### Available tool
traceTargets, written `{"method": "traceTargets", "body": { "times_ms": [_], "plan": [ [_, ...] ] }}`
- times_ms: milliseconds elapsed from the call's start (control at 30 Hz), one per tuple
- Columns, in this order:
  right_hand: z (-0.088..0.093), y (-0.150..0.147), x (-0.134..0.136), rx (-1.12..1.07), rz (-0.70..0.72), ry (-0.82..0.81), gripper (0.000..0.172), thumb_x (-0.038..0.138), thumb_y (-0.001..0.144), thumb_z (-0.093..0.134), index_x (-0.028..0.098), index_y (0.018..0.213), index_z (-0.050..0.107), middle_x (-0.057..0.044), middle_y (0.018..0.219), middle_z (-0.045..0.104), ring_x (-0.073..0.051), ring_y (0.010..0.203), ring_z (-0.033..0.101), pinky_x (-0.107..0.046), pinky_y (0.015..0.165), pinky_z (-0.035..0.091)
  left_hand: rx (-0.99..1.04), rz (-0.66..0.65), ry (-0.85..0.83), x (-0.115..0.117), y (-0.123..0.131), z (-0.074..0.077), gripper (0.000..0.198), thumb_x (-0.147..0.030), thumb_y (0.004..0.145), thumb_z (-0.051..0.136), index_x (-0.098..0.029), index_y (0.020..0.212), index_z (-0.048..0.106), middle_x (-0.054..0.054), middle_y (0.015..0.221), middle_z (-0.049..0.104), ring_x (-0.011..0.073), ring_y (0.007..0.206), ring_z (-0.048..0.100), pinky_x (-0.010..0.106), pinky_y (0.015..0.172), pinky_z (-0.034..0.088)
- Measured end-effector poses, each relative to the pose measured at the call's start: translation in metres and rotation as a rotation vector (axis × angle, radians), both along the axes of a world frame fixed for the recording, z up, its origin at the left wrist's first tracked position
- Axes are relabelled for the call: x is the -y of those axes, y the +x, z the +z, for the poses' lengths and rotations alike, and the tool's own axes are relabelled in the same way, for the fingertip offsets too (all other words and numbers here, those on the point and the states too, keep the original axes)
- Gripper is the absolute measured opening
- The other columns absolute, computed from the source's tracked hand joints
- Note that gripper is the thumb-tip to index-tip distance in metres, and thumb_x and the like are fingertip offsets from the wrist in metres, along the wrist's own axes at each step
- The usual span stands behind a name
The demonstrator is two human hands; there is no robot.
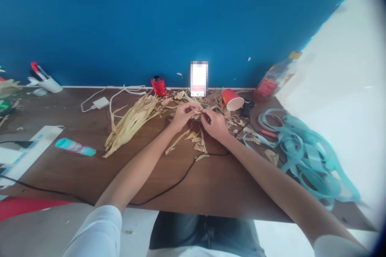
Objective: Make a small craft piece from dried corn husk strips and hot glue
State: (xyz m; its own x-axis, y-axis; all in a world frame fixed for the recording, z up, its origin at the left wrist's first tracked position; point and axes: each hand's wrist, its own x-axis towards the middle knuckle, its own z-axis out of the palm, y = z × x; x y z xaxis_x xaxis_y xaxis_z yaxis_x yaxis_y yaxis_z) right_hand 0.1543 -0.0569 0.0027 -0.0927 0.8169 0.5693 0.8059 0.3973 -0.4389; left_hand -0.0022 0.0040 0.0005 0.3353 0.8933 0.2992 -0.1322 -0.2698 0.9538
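My left hand (183,115) and my right hand (214,122) meet over the table, fingertips pinched together on a small piece of dried corn husk (197,111). The piece is mostly covered by the fingers, so its shape is hard to make out. Loose husk scraps (199,142) lie just below the hands, and more are heaped behind them. To the left rests a bundle of long pale dried husks (132,124). A red paper cup (232,99) lies tipped on its side beyond my right hand.
A lit phone (199,78) leans on the blue wall. Teal ribbon (304,152) lies tangled at right, near a bottle (271,78). A black cable (181,180) crosses the table. At left are a power strip (42,138), a teal tube (75,147) and a pen cup (52,84).
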Motion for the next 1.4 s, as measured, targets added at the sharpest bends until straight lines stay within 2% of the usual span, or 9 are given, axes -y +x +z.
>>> {"method": "traceTargets", "body": {
  "times_ms": [300,567,867,1133,1400],
  "plan": [
    [0.001,0.001,0.001,-0.047,0.007,-0.018,0.023,0.023,0.088,0.046,0.02,0.101,0.064,-0.006,0.086,0.07,-0.019,0.073,0.064,-0.027,0.067,0.044,-0.066,-0.036,0.091,-0.001,0.0,-0.002,0.027,-0.039,0.073,0.07,-0.015,0.086,0.069,0.004,0.087,0.068,0.0125,0.073,0.057,0.026,0.069,0.044],
    [0.0,0.001,0.0,-0.061,0.003,-0.011,0.023,0.024,0.089,0.046,0.02,0.102,0.064,-0.006,0.087,0.071,-0.019,0.074,0.064,-0.028,0.069,0.044,-0.122,-0.02,0.081,-0.002,-0.001,-0.003,0.026,-0.038,0.073,0.069,-0.015,0.086,0.068,0.004,0.083,0.067,0.0144,0.075,0.059,0.027,0.071,0.045],
    [0.001,0.001,0.0,-0.032,-0.003,-0.011,0.02,0.023,0.088,0.046,0.018,0.097,0.064,-0.006,0.081,0.069,-0.019,0.07,0.063,-0.028,0.067,0.043,-0.146,-0.042,0.1,-0.006,0.001,-0.009,0.028,-0.04,0.079,0.064,-0.014,0.088,0.066,0.006,0.091,0.067,0.0159,0.082,0.06,0.028,0.077,0.045],
    [0.0,0.002,0.0,-0.033,-0.033,0.0,0.019,0.025,0.089,0.046,0.019,0.095,0.063,-0.005,0.077,0.068,-0.019,0.066,0.061,-0.028,0.065,0.042,-0.147,-0.019,0.066,-0.006,0.001,-0.01,0.031,-0.043,0.081,0.062,-0.014,0.09,0.064,0.002,0.08,0.063,0.011,0.064,0.053,0.023,0.064,0.043],
    [-0.002,0.001,0.0,0.006,-0.049,-0.013,0.02,0.024,0.09,0.046,0.018,0.098,0.063,-0.006,0.082,0.07,-0.019,0.071,0.063,-0.027,0.067,0.041,-0.165,-0.015,0.066,-0.005,0.003,-0.011,0.03,-0.044,0.083,0.059,-0.015,0.089,0.062,0.003,0.081,0.062,0.0105,0.063,0.052,0.022,0.061,0.042]
  ]
}}
